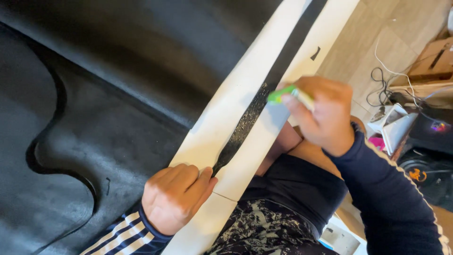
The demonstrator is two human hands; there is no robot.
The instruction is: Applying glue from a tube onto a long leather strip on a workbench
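A long black strip (245, 125), wet and glossy along its middle, runs diagonally between two long white paper strips (226, 106). My right hand (323, 115) is closed around a small green and white tube or stick (285, 93), its green tip touching the right edge of the black strip. My left hand (174, 196) is curled into a fist, thumb and knuckles pressing the white paper down at the lower end of the black strip. Both arms wear dark blue sleeves with white stripes.
A large sheet of black material (118, 80) with a curved cut line (52, 127) covers the surface on the left. My knees in dark shorts (292, 189) are below. On the right floor lie white cables (391, 75), a cardboard box (434, 59) and a white container (394, 125).
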